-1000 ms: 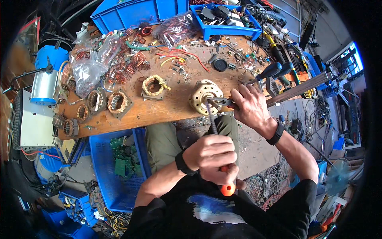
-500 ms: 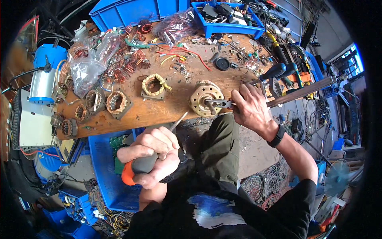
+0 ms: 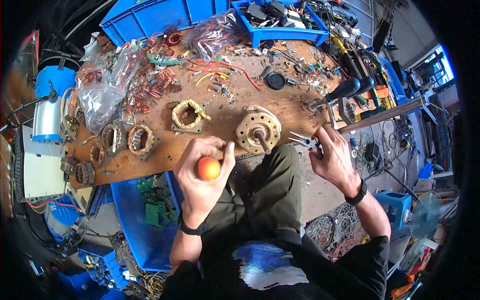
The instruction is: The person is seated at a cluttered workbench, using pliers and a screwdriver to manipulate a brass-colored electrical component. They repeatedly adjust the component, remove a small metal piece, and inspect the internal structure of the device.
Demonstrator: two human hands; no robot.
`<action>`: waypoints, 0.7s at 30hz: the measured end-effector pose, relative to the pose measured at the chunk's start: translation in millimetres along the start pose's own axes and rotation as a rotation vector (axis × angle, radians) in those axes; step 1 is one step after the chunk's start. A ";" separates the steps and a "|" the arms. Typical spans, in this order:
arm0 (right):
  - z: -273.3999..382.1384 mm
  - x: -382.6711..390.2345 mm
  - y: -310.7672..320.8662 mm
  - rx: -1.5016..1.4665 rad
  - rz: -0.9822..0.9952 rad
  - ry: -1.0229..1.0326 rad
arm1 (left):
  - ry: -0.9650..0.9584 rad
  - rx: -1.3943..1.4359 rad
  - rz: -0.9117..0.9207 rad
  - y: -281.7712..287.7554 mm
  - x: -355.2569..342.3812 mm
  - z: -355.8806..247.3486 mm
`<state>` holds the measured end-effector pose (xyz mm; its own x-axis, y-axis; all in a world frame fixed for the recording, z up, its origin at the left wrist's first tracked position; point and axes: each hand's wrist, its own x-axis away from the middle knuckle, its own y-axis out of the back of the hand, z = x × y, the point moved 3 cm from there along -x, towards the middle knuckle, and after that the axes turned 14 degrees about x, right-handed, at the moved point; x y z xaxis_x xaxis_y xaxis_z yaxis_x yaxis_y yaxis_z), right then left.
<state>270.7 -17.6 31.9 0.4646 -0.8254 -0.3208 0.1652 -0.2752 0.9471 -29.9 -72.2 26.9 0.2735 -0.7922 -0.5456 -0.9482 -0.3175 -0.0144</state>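
My left hand (image 3: pixel 200 177) is closed around a screwdriver (image 3: pixel 209 169), its round orange handle end turned up toward me; the blade is hidden. My right hand (image 3: pixel 332 160) grips pliers (image 3: pixel 311 141), their jaws apart, just right of a brass-coloured motor housing (image 3: pixel 255 120). This housing has a ring of holes and a steel shaft (image 3: pixel 262 142) sticking out of its middle. It sits at the front edge of the wooden bench (image 3: pixel 300 107). Left of it stand a yellow-taped stator (image 3: pixel 186 110) and several more stators (image 3: pixel 140 140).
Copper coils (image 3: pixel 152 92), plastic bags (image 3: pixel 100 102) and small scrap cover the bench's back, with blue bins (image 3: pixel 282 35) behind. Hand tools (image 3: pixel 350 65) and a long bar (image 3: pixel 380 115) lie right. A blue crate (image 3: pixel 150 245) of circuit boards is below left; cables (image 3: pixel 325 230) lie on the floor.
The screwdriver has come away from the housing, moved left and turned end-up. The pliers have moved right, off the shaft, and their jaws now show apart.
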 end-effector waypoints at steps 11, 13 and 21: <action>21.7 35.9 -45.1 -0.700 0.182 -0.503 | 0.023 -0.087 0.380 -38.1 -13.6 28.8; 22.1 31.8 -55.0 -0.809 0.149 -0.511 | 0.013 -0.048 0.364 -35.7 -7.7 42.5; 31.1 17.5 -54.0 -1.026 0.276 -0.479 | -0.122 -0.175 0.423 -40.3 -6.3 43.6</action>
<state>242.9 -32.5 -24.6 0.2549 -0.9569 0.1390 0.8376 0.2903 0.4627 -0.5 -31.7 -5.6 -0.1614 -0.8073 -0.5677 -0.9278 -0.0719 0.3660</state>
